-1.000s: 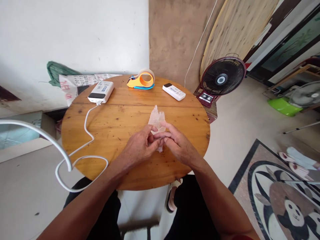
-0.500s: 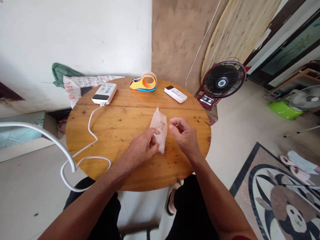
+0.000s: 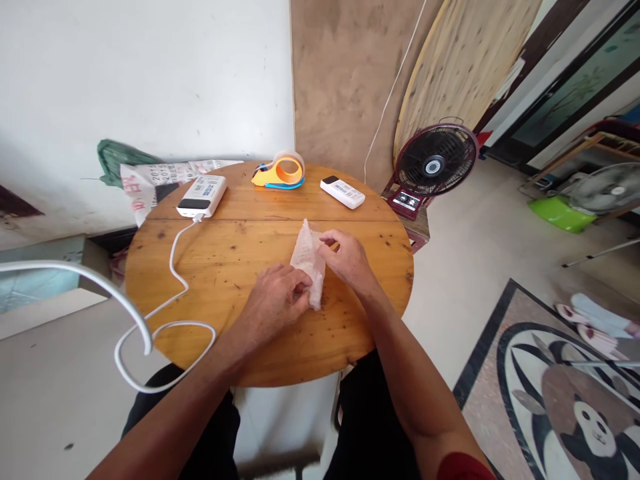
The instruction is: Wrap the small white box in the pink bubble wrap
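Observation:
A small crumpled translucent plastic bag (image 3: 309,259) lies near the middle of the round wooden table (image 3: 235,260). My left hand (image 3: 274,305) rests on the table with its fingers closed on the bag's lower left edge. My right hand (image 3: 347,258) pinches the bag's upper right edge. Both hands hold the bag from opposite sides.
At the table's far side lie a white power bank (image 3: 202,196) with a white cable (image 3: 173,280) looping off the left edge, an orange tape dispenser (image 3: 278,173) and a white remote (image 3: 343,192). A dark red fan (image 3: 433,163) stands on the floor to the right.
My right hand let go of the bag, lifted briefly to the right, then came back and pinched the bag's upper edge. My left hand stayed on the bag.

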Tool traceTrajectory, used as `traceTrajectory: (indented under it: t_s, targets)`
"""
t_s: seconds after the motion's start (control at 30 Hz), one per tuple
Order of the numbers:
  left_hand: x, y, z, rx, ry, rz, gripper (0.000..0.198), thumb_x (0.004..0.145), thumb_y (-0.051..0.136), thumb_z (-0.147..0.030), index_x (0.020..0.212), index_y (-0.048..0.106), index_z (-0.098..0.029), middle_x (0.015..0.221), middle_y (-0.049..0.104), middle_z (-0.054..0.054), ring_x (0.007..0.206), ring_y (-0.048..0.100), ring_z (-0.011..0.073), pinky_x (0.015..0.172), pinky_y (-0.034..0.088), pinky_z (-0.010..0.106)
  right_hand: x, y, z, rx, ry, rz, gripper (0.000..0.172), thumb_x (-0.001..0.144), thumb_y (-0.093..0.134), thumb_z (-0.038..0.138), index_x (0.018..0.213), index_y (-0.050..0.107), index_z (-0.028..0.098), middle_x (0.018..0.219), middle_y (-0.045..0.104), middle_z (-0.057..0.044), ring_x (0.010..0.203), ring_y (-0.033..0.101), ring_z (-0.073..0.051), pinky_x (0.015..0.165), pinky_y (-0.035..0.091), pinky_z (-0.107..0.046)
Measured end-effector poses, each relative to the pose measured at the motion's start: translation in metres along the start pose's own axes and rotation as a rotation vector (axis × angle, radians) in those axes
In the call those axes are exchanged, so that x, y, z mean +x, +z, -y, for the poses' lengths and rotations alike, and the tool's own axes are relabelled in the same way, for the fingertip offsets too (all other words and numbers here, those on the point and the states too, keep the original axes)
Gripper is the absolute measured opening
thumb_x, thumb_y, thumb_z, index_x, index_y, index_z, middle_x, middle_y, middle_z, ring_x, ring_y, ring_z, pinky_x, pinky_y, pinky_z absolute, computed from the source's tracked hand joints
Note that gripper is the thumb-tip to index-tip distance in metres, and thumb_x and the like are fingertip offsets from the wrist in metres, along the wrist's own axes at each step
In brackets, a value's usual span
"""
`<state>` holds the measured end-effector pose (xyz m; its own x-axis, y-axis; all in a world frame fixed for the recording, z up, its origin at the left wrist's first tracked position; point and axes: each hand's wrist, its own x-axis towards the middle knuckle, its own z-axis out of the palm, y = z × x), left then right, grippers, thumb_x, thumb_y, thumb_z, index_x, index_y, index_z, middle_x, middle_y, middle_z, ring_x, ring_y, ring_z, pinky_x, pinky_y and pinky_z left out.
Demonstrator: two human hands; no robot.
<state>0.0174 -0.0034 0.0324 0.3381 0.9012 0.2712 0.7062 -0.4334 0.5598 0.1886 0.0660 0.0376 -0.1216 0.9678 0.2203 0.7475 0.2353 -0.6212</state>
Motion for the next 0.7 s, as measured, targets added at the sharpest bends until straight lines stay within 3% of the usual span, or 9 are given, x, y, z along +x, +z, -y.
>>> traceTrajectory:
  t_s: [0.23, 0.4, 0.53, 0.7]
  targets:
    - [-0.003, 0.002, 0.002, 0.032, 0.105, -0.037, 0.016, 0.077, 0.053, -0.011, 0.083, 0.067, -0.017, 0.075, 0.066, 0.004, 0.077, 0.052, 0.0201, 0.075, 0.044, 0.033, -0.002, -0.002, 0.013, -0.104, 0.013, 0.106, 0.031, 0.08, 0.056, 0.031, 0.109, 0.066, 0.023, 0.104, 0.066, -0.005, 0.094, 0.061, -0.02, 0.084, 0.045, -0.032]
    - [-0.001, 0.003, 0.001, 0.076, 0.163, -0.067, 0.015, 0.077, 0.054, -0.009, 0.078, 0.066, -0.017, 0.074, 0.065, 0.004, 0.08, 0.052, 0.0212, 0.077, 0.044, 0.034, -0.003, -0.002, 0.013, -0.226, -0.025, 0.15, 0.04, 0.08, 0.05, 0.025, 0.119, 0.06, 0.024, 0.111, 0.065, -0.006, 0.099, 0.06, -0.022, 0.082, 0.046, -0.031]
    - [0.007, -0.005, -0.007, 0.111, 0.129, 0.062, 0.015, 0.076, 0.054, -0.007, 0.072, 0.064, -0.017, 0.071, 0.064, 0.004, 0.082, 0.053, 0.0216, 0.074, 0.045, 0.031, -0.002, -0.001, 0.008, -0.272, 0.003, 0.126, 0.04, 0.078, 0.048, 0.021, 0.115, 0.062, 0.02, 0.109, 0.067, -0.008, 0.097, 0.061, -0.023, 0.078, 0.044, -0.031]
    - [0.014, -0.015, -0.013, 0.104, 0.089, 0.183, 0.017, 0.077, 0.052, -0.005, 0.067, 0.06, -0.017, 0.069, 0.063, 0.003, 0.081, 0.052, 0.0209, 0.071, 0.044, 0.03, -0.003, -0.008, 0.005, -0.267, 0.022, 0.085, 0.024, 0.075, 0.047, 0.017, 0.089, 0.066, 0.022, 0.084, 0.07, -0.002, 0.077, 0.06, -0.019, 0.064, 0.036, -0.027]
